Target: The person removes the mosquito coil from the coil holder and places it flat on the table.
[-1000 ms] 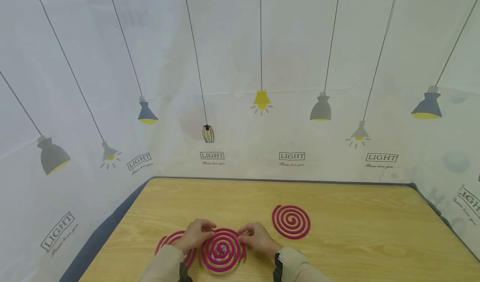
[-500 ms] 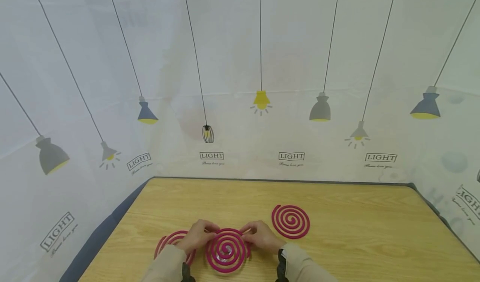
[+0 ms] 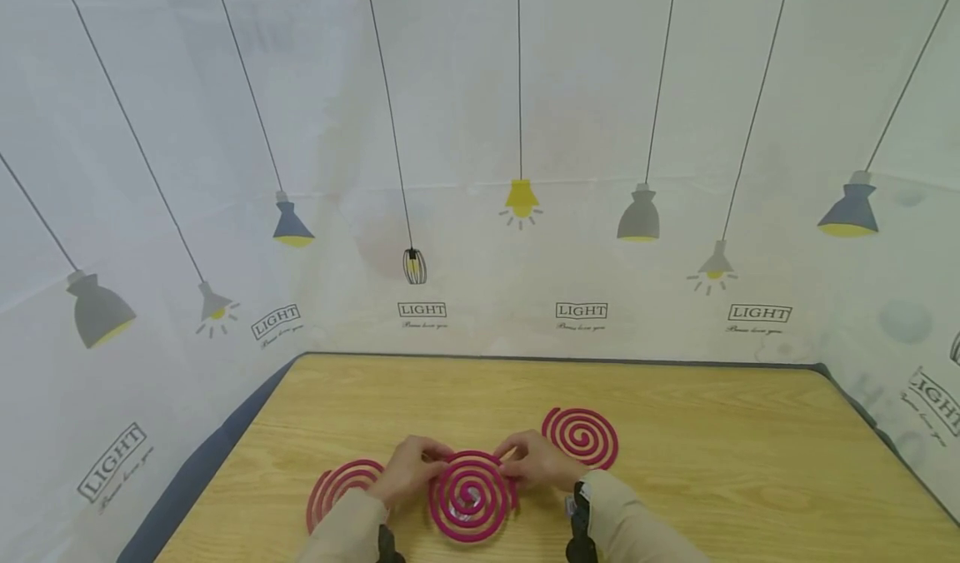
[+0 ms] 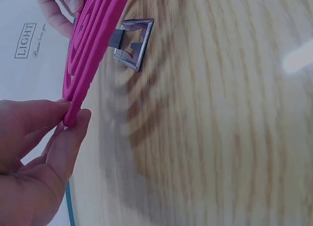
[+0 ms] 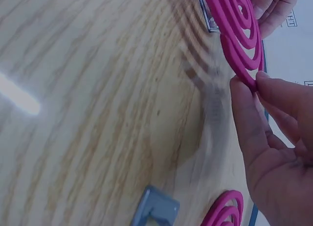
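Between both hands a pink mosquito coil [image 3: 468, 496] is held up at a tilt, close over the table. My left hand [image 3: 408, 470] pinches its left edge between thumb and fingers. The right hand [image 3: 542, 461] pinches the opposite edge, near the coil's outer end. Below the coil, a small metal stand [image 4: 143, 47] shows on the wood in the left wrist view. Another pink coil [image 3: 324, 496] lies at the left, partly covered by the left hand and sleeve. A third coil [image 3: 580, 438] lies flat behind the right hand, which overlaps its lower edge.
A grey metal piece [image 5: 159, 202] rests on the table near the right wrist. The wooden table [image 3: 712, 455] runs back to a white curtain [image 3: 480, 130] printed with lamps, which surrounds its far and side edges.
Both hands have moved to the right together with the held coil, the right hand coming nearer the far coil. The two lying coils keep their places on the table.
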Demonstrator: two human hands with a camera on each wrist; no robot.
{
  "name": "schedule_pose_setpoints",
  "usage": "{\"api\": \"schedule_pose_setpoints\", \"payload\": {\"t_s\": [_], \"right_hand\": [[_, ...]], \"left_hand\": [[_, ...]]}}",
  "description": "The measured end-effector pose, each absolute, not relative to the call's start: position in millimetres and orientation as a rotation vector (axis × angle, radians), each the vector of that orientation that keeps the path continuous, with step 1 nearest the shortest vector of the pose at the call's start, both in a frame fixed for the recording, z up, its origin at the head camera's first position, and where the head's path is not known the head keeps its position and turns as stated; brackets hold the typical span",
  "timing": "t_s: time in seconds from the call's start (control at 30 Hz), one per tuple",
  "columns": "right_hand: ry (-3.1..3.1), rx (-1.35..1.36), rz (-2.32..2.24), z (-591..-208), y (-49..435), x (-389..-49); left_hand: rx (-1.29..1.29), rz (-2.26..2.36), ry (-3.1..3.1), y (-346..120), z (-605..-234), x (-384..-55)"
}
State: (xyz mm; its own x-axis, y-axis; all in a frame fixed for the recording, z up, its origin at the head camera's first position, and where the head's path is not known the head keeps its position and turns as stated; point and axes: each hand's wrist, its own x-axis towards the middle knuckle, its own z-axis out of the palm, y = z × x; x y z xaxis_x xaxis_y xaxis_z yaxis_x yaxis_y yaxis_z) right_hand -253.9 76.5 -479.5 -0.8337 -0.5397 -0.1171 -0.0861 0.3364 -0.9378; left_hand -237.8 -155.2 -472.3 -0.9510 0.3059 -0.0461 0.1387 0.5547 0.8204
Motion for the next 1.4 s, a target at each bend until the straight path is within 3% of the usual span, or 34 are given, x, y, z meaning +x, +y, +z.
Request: {"api": "schedule_pose_setpoints", "payload": {"t_s": [0.4, 0.9, 1.4], "right_hand": [[2.195, -0.586, -1.516, -478, 106, -252], [2.243, -0.423, -1.559, -482, 131, -245], [2.334, -0.353, -1.531, -487, 132, -242]], "left_hand": [[0.451, 1.445, 2.605, -130, -473, -237], [0.545, 1.582, 2.588, -108, -491, -240], [0.324, 1.598, 2.495, -105, -490, -230]]}}
